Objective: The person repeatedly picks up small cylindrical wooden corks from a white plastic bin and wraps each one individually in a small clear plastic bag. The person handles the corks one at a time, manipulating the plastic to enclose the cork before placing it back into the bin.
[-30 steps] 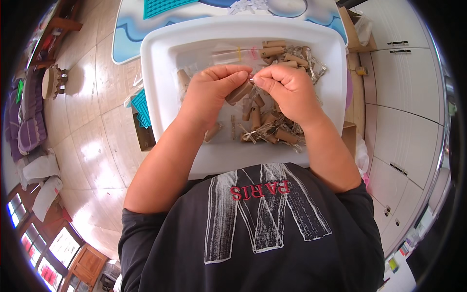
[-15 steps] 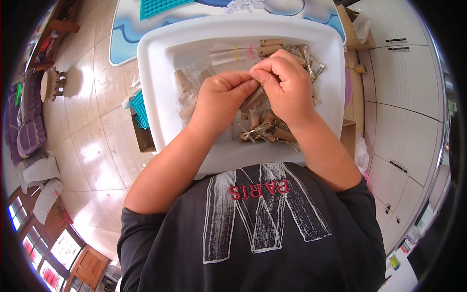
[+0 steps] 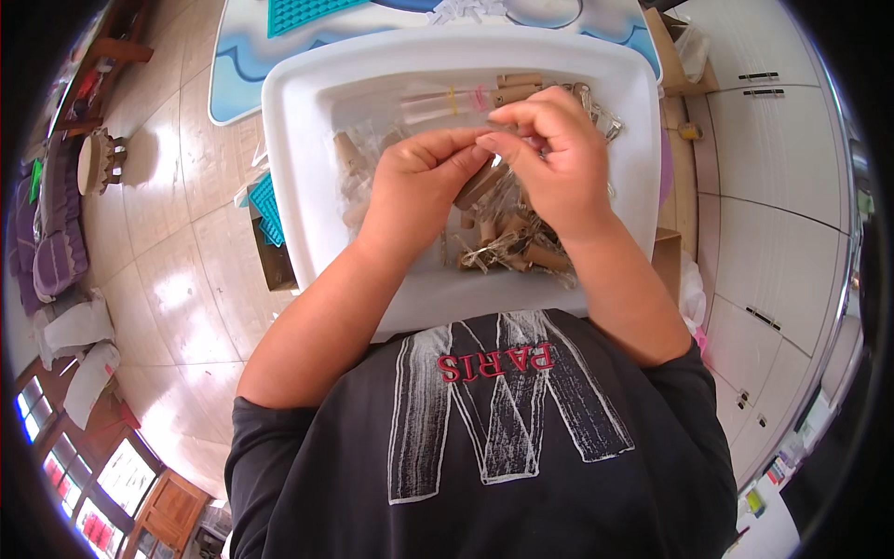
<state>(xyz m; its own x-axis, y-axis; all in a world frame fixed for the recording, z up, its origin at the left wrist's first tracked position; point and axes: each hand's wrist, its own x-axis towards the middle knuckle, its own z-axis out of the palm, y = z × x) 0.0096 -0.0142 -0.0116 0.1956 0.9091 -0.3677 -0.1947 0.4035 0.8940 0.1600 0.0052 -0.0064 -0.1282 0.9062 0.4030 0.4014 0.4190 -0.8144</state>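
Above a white plastic tub, my hands meet at the fingertips. My left hand is closed in a pinch, with a brown cardboard-like tube in clear wrap hanging just below its fingers. The fingers hide the tube's upper end. My right hand has its index finger lifted away from the thumb, and the thumb tip lies close to the left fingertips. More brown tubes in clear film lie in the tub beneath my hands. Near its far side are long clear sleeves with yellow and pink bands.
Behind the tub is a blue and white table with a teal textured mat and a heap of small white pieces. Cardboard boxes flank the tub. White cabinets line the right; a small stool stands left.
The fingers of my right hand have spread apart, the index lifting from the thumb, and the hand has shifted slightly right. My left hand has stayed nearly still.
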